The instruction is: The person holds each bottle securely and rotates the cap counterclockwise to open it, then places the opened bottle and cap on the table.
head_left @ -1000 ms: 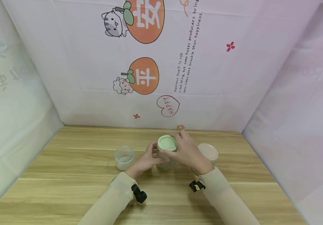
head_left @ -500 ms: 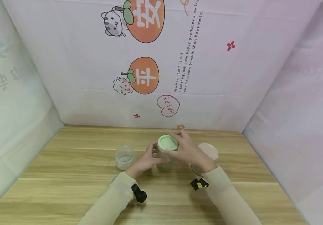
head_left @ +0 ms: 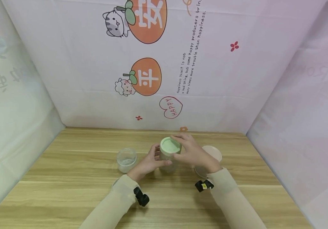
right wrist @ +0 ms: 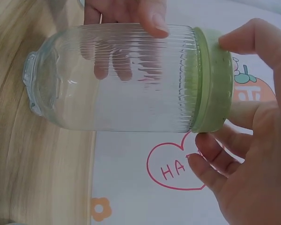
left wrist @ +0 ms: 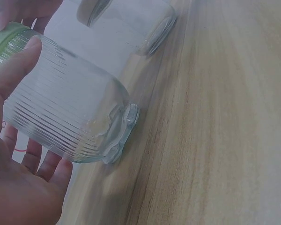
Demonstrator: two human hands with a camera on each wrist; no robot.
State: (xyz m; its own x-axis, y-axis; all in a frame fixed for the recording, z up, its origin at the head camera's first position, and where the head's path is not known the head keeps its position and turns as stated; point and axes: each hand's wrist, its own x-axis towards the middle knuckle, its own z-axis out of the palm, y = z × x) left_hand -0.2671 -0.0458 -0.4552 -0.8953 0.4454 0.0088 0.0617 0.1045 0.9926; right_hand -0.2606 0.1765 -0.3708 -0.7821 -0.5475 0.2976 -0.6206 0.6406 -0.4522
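Observation:
A clear ribbed glass jar [right wrist: 131,108] with a light green lid [head_left: 170,145] stands in front of me, between both hands. My left hand [head_left: 148,163] grips the jar's side, thumb in front and fingers behind, as the left wrist view shows. My right hand [head_left: 194,152] holds the lid at its edge, thumb on one side and fingertips on the other. In the right wrist view the lid [right wrist: 215,82] sits straight on the jar's mouth. The jar's base is close to the wooden table.
An open glass jar [head_left: 126,160] stands to the left on the wooden table [head_left: 81,190]. Behind my right wrist is another jar with a pale pinkish lid [head_left: 213,154]. A round rim [head_left: 114,183] shows partly from under my left sleeve. Printed white cloth [head_left: 204,105] walls the table.
My right hand has shifted slightly to the right and turned at the lid, showing more of its green rim. My left hand and the jar have stayed in place.

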